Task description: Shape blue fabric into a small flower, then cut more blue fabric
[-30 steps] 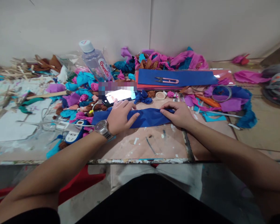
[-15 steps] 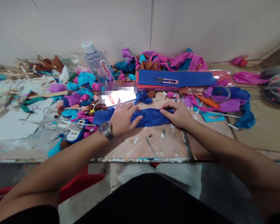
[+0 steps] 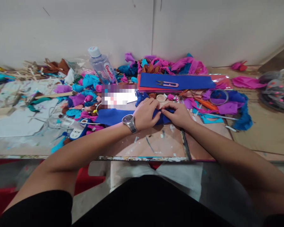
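At your far left the table (image 3: pixel 19 148) is crowded with white paper, sticks and a wooden stick (image 3: pixel 53 95), then a drift of cyan, purple and pink scraps (image 3: pixel 85 91) with a water bottle (image 3: pixel 102 65) standing at an angle behind it. Just right of the scraps lies the blue strip (image 3: pixel 111 116), flat on the pink work surface and running rightward under your hands. Your left hand (image 3: pixel 146 114), watch (image 3: pixel 129 121) on the wrist, has its fingers curled down and pinched onto the strip's right portion; your right hand (image 3: pixel 178 114) meets it fingertip to fingertip, also pinching that end, so the two hands touch over the blue. The strip looks thin, light and soft like crepe, likely to crease, stretch or tear if pulled hard, so its folded edge near your fingertips seems the safest place to hold, with light pressure. Behind your hands sits a small tape ring (image 3: pixel 161 97), and beyond it a stack of blue sheets (image 3: pixel 191 81) with snips (image 3: pixel 167 84) lying on top. Further right are a larger tape roll (image 3: pixel 219 96) and more scraps. The clearest room is the bare patch between your hands and the table's near edge, and the open board at far right.
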### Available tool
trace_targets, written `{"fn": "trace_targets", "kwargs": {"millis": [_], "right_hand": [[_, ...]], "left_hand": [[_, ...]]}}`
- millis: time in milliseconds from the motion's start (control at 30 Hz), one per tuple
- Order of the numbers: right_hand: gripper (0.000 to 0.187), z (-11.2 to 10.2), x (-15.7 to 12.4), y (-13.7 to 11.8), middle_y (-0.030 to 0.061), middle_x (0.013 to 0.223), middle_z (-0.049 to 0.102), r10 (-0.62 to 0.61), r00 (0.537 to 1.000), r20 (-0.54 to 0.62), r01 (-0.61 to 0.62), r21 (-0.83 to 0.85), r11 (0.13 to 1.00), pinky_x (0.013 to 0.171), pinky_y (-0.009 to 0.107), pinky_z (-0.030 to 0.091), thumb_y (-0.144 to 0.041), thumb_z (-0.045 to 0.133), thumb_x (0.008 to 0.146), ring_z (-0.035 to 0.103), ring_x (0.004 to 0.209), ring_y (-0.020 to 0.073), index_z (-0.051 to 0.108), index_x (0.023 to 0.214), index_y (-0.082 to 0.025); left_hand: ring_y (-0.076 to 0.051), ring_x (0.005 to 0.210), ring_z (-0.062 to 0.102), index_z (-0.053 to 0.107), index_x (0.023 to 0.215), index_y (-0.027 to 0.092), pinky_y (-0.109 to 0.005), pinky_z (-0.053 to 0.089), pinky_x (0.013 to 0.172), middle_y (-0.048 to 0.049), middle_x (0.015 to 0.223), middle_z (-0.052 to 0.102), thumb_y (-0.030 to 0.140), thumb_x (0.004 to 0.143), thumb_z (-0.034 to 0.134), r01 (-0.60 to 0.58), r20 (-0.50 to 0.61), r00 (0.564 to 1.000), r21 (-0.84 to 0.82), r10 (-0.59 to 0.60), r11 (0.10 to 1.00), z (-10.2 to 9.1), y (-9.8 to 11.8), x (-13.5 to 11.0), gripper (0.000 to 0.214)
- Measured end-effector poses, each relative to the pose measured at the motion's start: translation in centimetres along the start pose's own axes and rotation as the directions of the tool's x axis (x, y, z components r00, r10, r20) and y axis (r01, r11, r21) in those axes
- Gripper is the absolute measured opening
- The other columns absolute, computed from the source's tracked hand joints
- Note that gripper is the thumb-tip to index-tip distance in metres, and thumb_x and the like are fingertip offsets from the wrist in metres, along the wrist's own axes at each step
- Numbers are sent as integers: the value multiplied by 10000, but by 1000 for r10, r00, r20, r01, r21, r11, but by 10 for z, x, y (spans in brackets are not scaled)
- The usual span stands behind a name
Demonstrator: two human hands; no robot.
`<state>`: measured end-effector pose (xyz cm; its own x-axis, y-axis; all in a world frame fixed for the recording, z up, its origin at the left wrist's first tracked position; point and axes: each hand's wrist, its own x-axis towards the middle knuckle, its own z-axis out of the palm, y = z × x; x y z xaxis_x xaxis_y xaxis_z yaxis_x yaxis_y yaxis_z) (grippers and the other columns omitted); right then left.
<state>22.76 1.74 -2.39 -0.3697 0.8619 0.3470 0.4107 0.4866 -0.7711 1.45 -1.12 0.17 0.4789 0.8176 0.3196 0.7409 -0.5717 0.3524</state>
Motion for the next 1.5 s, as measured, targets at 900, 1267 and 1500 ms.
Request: {"fn": "trace_targets", "kwargs": {"millis": [900,1267,1500], "right_hand": [[166,-3,-3,2,48,979,834,-25,998,64,25,-9,1000,857,366,580,-328,719,902,757,884,234,807,985,-214],[157,-1,-3,2,45,944,837,-31,999,41,33,-54,998,832,356,586,-336,718,920,758,850,227,811,958,-216],[153,-3,-2,-1,39,915,838,-36,996,79,40,-50,998,825,353,599,-334,712,916,760,827,224,817,928,-224]], "left_hand": [[-216,873,663,723,1041,182,-374,469,843,-80,934,751,411,1064,483,-56,-79,996,-174,42,983,21,-31,-3,331],[-220,855,702,788,1042,191,-370,480,827,-75,913,784,438,1048,508,-25,-34,999,-151,21,988,20,-28,-4,373],[-181,755,708,813,974,203,-330,466,736,-56,859,805,432,1028,549,-11,-28,1000,-192,6,981,12,-20,-5,353]]}}
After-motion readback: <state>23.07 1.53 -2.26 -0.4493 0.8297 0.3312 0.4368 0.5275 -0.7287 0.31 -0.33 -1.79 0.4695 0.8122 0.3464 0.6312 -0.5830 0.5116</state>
